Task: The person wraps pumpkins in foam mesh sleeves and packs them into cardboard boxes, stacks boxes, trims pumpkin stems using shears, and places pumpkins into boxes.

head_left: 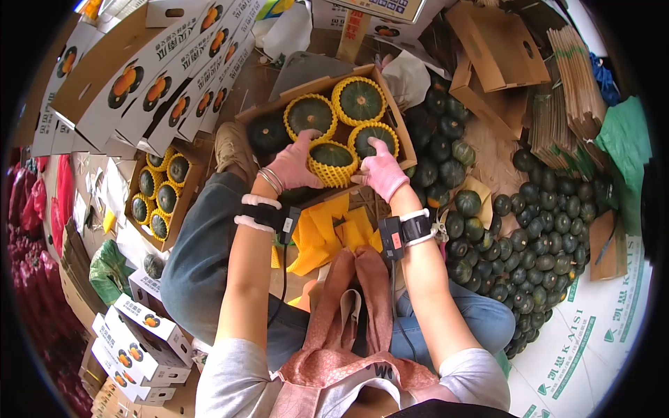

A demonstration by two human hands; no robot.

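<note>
An open cardboard box point(409, 143) in front of me holds several dark green squashes, most in yellow foam nets. My left hand point(294, 161), in a pink glove, is closed around the left side of the near netted squash point(332, 159). My right hand point(385, 171), also gloved in pink, grips the same squash from its right side. Its upper fingers lie over the neighbouring netted squash point(374, 139). Two more netted squashes sit farther back in the box. At the box's left end is a dark squash point(267, 132) with no net visible.
Loose squashes point(519, 261) are heaped on my right. Yellow foam nets point(324, 233) lie between my legs. A second box of netted squashes point(164, 240) stands left. Printed cartons point(129, 90) are stacked far left, flattened cardboard point(575, 83) far right.
</note>
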